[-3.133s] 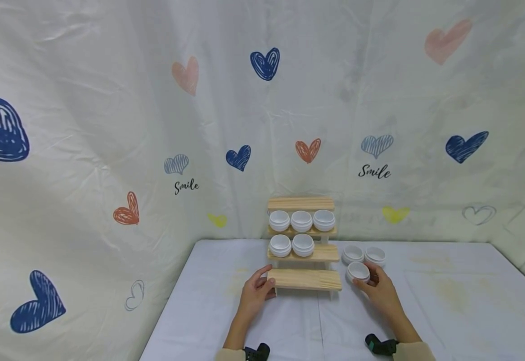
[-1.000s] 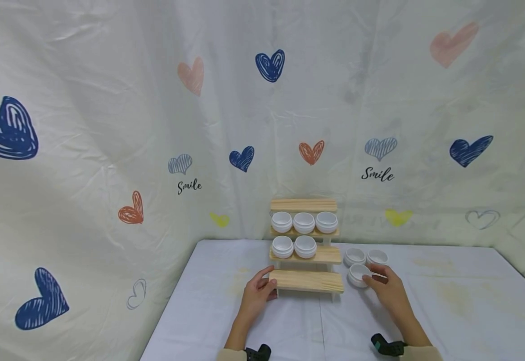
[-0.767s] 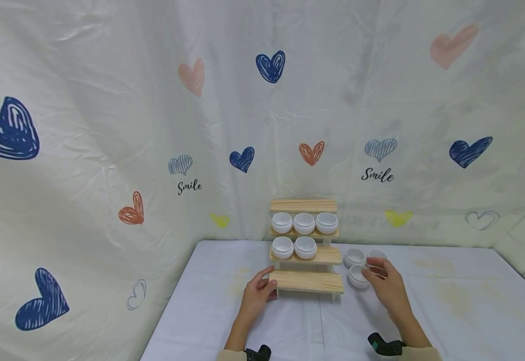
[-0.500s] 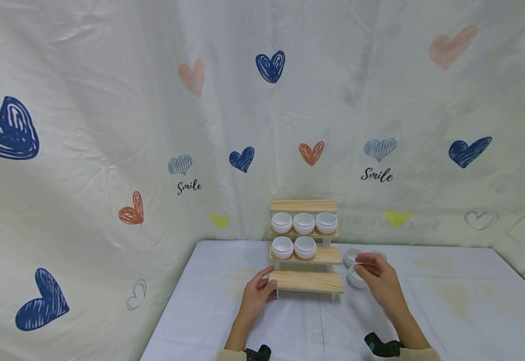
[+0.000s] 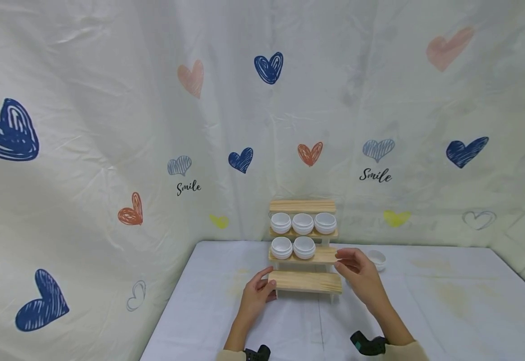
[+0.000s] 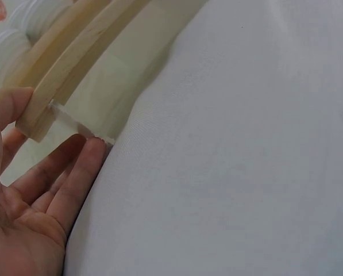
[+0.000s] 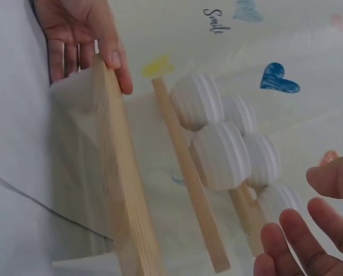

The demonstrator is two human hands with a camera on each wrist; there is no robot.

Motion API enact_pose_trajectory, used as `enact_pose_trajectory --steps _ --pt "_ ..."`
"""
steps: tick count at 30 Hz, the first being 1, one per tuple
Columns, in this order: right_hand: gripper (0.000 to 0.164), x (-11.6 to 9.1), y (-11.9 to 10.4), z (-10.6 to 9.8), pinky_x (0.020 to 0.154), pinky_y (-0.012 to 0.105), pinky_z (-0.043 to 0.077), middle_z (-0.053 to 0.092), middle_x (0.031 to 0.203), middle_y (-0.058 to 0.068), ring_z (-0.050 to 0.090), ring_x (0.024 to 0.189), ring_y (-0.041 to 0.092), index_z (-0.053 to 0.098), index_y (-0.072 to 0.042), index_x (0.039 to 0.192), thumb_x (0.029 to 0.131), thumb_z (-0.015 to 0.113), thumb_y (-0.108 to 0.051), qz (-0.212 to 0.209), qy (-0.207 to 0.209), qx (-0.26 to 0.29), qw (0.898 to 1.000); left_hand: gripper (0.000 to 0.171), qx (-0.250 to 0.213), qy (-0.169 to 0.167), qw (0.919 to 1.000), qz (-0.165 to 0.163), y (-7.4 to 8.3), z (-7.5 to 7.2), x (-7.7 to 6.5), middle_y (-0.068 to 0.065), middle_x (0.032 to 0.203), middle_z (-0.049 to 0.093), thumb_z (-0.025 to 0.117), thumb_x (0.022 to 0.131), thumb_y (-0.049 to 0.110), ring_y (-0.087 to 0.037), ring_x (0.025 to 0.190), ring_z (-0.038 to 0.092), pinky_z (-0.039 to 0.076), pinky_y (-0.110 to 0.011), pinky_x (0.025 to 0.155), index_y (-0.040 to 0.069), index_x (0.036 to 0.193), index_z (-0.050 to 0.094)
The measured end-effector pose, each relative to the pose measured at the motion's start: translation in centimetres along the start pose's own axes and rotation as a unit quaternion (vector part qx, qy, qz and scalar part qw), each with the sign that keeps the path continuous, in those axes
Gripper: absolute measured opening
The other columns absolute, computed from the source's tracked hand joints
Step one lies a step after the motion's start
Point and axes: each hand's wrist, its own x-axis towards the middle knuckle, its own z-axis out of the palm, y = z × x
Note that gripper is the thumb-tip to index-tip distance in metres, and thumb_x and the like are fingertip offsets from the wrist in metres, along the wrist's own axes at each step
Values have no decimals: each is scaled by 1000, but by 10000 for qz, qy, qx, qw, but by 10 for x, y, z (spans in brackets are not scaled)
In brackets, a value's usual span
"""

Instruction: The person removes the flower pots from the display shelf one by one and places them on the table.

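A tiered wooden stand stands at the back of the table. My left hand grips the left end of its lowest board, thumb and fingers at the corner by a clear leg. Several white bowls sit on the stand: three on the second board from the top, two on the one below, including a bowl in the middle. My right hand, fingers loosely bent with nothing between them, hovers by the right end of that two-bowl board. A loose white bowl shows behind it; the others are hidden by this hand.
A white cloth covers the table. Right behind the stand hangs a pale curtain printed with hearts. The stand's top board and lowest board bear no bowls.
My right hand has let go of the front loose bowl and moved left across the loose bowls to the stand's right side. The left hand keeps its grip on the stand.
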Motion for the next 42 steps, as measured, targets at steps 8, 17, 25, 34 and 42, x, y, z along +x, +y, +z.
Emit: enact_pose_trajectory --steps 8,17,25,34,42 --pt "47 20 -7 20 92 12 49 60 136 17 61 118 26 55 -3 136 97 73 -21 19 -452 -66 9990 49 -54 -67 10000 7 -2 0 1 -15 116 74 71 98 29 -23 99 74 65 -34 79 18 144 59" --pt "50 42 -1 39 96 30 56 63 131 20 63 118 35 56 -1 134 92 78 -20 -145 -554 19 9984 51 4 -35 10000 -17 -1 0 0 -17 117 74 70 98 28 -27 100 74 65 -35 80 14 145 57" --pt "57 51 0 54 92 28 55 63 132 21 63 118 33 54 -2 137 89 80 -19 -17 -518 86 9986 50 -33 -32 9999 111 2 -1 -1 -19 117 73 69 100 24 -27 100 74 65 -40 80 10 146 55" --pt "64 52 1 58 99 42 50 63 127 18 59 115 30 54 -2 137 86 84 -27 19 -414 -471 9980 53 -94 -110 9999 -11 0 3 1 -17 116 73 70 99 27 -24 99 74 65 -36 81 11 147 55" --pt "64 55 0 63 96 39 48 65 126 18 59 113 29 54 -1 137 86 84 -25 10 -391 -661 9970 54 9 -77 9999 135 -1 0 0 -19 116 73 70 99 28 -22 97 75 65 -36 79 9 146 55"
